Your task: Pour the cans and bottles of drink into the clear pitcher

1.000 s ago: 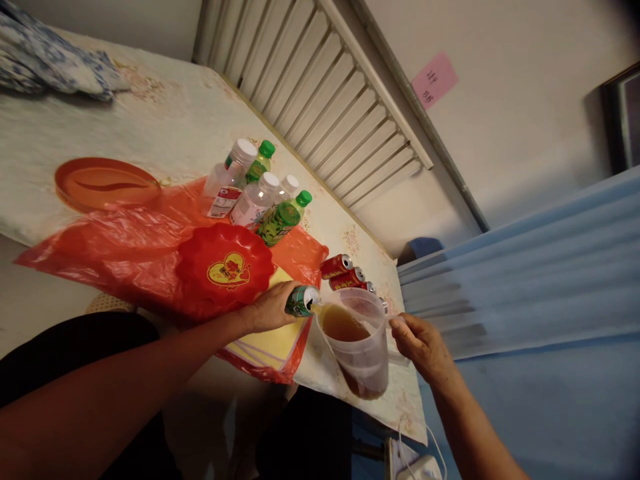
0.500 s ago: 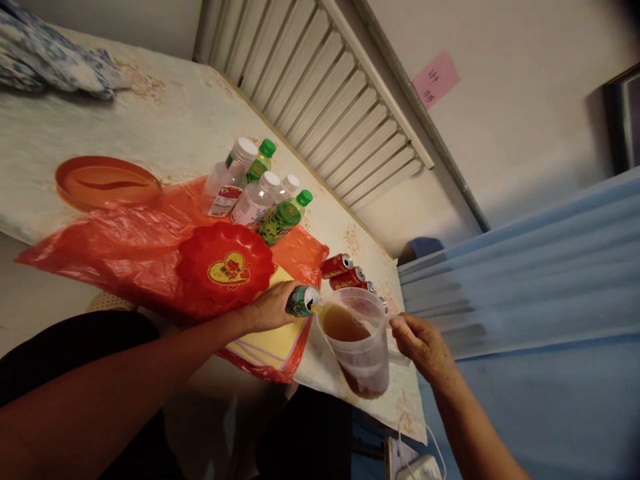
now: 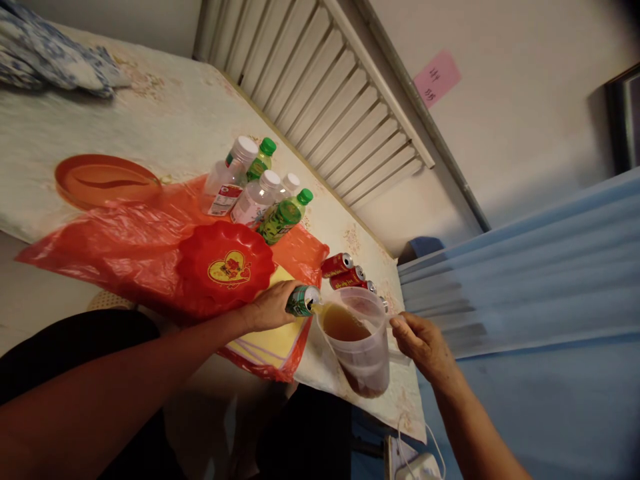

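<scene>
Orange bowl (image 3: 105, 180) sits far left on tabletop (image 3: 175, 127), blue-white cloth (image 3: 50, 57) bunched in the far left corner. Red bag (image 3: 100, 247) is spread flat along the near edge, and the red plate (image 3: 225, 263) with a yellow heart print lies on it. Bottles (image 3: 255, 193) stand clustered just behind the plate, some with white caps, some with green, partly on the bag. Yellow sheets (image 3: 273, 343) stick out from under the plate at the near edge.

Left hand (image 3: 270, 307) comes in from lower left. Its fingers are wrapped tight around a green can (image 3: 301, 300), so only the top end shows. Can is tipped nearly flat, mouth just over the jug rim, with a thin amber stream running out. Jug (image 3: 360, 347) is clear plastic, upright on the tabletop near its right corner, with brown liquid inside. Exact level is hard to read.

Red cans (image 3: 343, 270) lie on their sides just behind the jug, close together. How many there are, cannot tell.

Right hand (image 3: 420, 343) is at the jug's right side, fingers curled narrow around the handle up near the rim, thumb on top.

Slatted panel (image 3: 340, 93) leans against the wall behind the tabletop. Pink note (image 3: 437, 79) is stuck on the wall, writing too small to read. Blue fabric (image 3: 525, 267) fills the right side. White cable (image 3: 415, 433) hangs below the tabletop corner.
</scene>
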Demonstrator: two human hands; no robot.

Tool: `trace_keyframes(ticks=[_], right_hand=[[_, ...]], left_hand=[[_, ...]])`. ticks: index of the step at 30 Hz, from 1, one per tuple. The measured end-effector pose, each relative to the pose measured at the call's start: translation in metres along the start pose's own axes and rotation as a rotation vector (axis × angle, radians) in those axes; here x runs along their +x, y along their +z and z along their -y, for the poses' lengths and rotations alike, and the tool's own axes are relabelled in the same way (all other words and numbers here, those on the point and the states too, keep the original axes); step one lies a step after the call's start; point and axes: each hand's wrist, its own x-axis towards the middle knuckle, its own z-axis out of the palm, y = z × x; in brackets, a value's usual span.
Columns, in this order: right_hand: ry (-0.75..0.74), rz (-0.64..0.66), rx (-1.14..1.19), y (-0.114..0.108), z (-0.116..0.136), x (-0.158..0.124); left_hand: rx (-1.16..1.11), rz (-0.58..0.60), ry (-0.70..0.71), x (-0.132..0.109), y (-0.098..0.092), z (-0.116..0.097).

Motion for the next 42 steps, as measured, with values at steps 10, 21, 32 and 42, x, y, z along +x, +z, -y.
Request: trace_keyframes(ticks=[10,21,32,42], right_hand=[[-0.013,-0.006,-0.020,0.000,-0.001,0.000],[-0.002,0.010,-0.029,0.001,-0.001,0.000],[-0.020,0.005,-0.034,0.001,-0.007,0.001],[-0.007,0.027,-0.031,0.002,-0.005,0.001]], left_hand=[[0.018,0.004,-0.005,0.000,0.000,0.000],[0.077,0.034,-0.032,-0.001,-0.002,-0.004],[0.080,0.034,-0.034,-0.001,-0.001,-0.002],[0.111,0.063,-0.058,-0.002,-0.006,-0.010]])
